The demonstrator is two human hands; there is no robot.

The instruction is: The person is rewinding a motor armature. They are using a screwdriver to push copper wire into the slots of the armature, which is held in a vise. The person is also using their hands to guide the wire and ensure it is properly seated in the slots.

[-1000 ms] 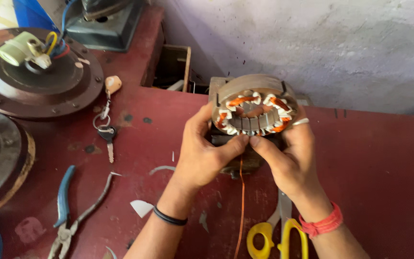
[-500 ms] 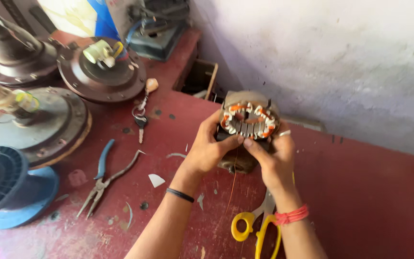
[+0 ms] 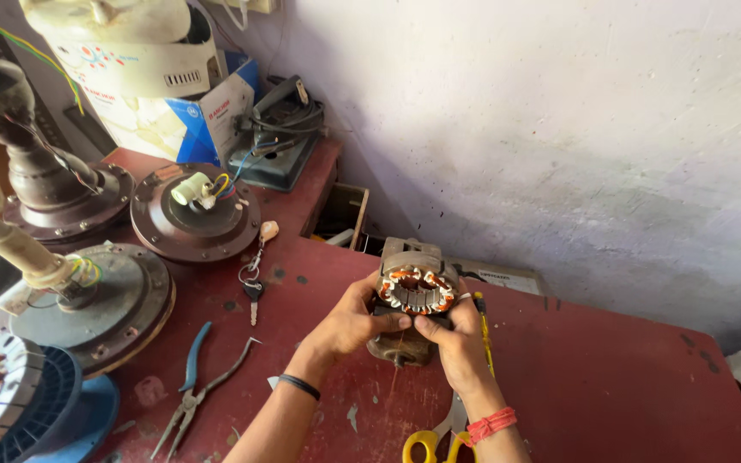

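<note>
The left hand (image 3: pixel 349 321) and right hand (image 3: pixel 456 343) both gripped the motor stator (image 3: pixel 416 290), held upright between them over the red table (image 3: pixel 611 377), its bore facing the camera.

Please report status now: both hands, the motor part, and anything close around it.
Left hand and right hand both grip the motor stator. Stator held above red table. Yellow scissors near right wrist; pliers left.
</note>
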